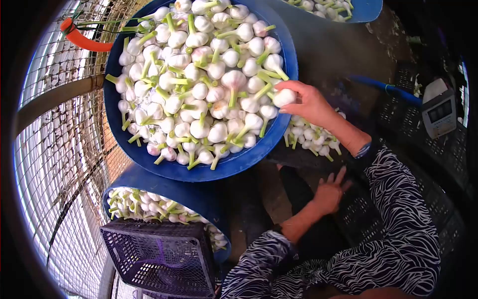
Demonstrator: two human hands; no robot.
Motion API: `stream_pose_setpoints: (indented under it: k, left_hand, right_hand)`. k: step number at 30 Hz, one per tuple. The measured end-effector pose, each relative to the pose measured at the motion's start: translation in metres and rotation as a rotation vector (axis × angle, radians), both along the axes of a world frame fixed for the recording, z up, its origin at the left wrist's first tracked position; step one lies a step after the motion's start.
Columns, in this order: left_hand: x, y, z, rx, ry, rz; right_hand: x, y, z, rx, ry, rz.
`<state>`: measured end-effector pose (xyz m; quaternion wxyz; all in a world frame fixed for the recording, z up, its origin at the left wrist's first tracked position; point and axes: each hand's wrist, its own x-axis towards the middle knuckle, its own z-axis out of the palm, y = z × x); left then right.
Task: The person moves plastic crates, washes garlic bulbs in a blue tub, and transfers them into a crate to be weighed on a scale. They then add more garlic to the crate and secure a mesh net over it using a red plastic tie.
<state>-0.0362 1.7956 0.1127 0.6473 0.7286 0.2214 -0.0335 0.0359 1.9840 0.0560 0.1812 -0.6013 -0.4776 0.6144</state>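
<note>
A large blue tub [295,60] is filled with white garlic bulbs [199,90] with short green stems. At its right rim my right hand [309,105] pinches one garlic bulb [284,97] between thumb and fingers. Lower down, my left hand [329,193] is over my lap, fingers spread, holding nothing. More garlic bulbs [313,137] lie in a pile below my right hand, partly hidden by the forearm.
A second blue container [149,180] with garlic stands at the lower left, beside an empty dark purple crate [159,254]. Another blue tub [368,12] is at the top. A scale display [439,110], black crates [398,119], an orange hose [84,41] and wire mesh surround the area.
</note>
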Motion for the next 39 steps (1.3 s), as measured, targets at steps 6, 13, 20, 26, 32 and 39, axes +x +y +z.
stream_pose_setpoints:
  k: [6,13,20,26,32,39]
  left_hand:
    - [-0.149,0.112,-0.029,0.05,0.139,1.812]
    - [-0.242,0.159,-0.182,-0.689,0.363,2.119]
    - [-0.224,0.173,-0.189,-1.05,-0.366,1.658]
    - [-0.229,0.168,-0.186,-1.107,-0.363,1.563]
    - [-0.199,0.182,-0.107,-0.872,-0.457,1.603]
    - [-0.112,0.14,-0.026,-0.806,-0.384,1.541]
  right_hand:
    - [-0.026,0.056,-0.078,0.401,-0.673,0.049]
    - [-0.051,0.098,-0.122,-0.204,-0.047,-0.25]
    - [-0.117,0.086,-0.148,-0.389,-0.287,0.362]
    - [-0.129,0.074,-0.116,-0.445,0.215,0.103]
    - [-0.129,0.073,-0.066,-0.315,0.374,-0.016]
    - [-0.039,0.025,0.016,-0.109,0.39,0.04]
